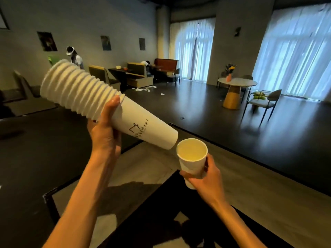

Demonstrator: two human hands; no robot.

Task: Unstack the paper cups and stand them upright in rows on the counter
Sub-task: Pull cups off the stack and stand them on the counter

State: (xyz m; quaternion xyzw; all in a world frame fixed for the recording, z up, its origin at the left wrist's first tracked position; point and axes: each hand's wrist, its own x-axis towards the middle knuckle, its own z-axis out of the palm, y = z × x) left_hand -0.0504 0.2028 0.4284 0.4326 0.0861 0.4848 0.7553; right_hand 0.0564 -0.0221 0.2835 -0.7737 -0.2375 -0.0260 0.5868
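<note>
A long stack of white paper cups (pixel 86 93) is held tilted in the air, rims up to the left, its bottom cup printed with black writing and pointing down to the right. My left hand (pixel 104 129) grips the stack from below near its middle. My right hand (pixel 206 178) holds a single white paper cup (pixel 192 161) upright, mouth up, just below and right of the stack's bottom end. Under both hands lies the wooden counter (pixel 259 197); no cups stand on it in view.
A dark panel (pixel 161 212) lies on the counter under my arms. Beyond the counter is dark floor with a round table (pixel 236 83), chairs, booth seats and bright curtained windows. A person stands far back left.
</note>
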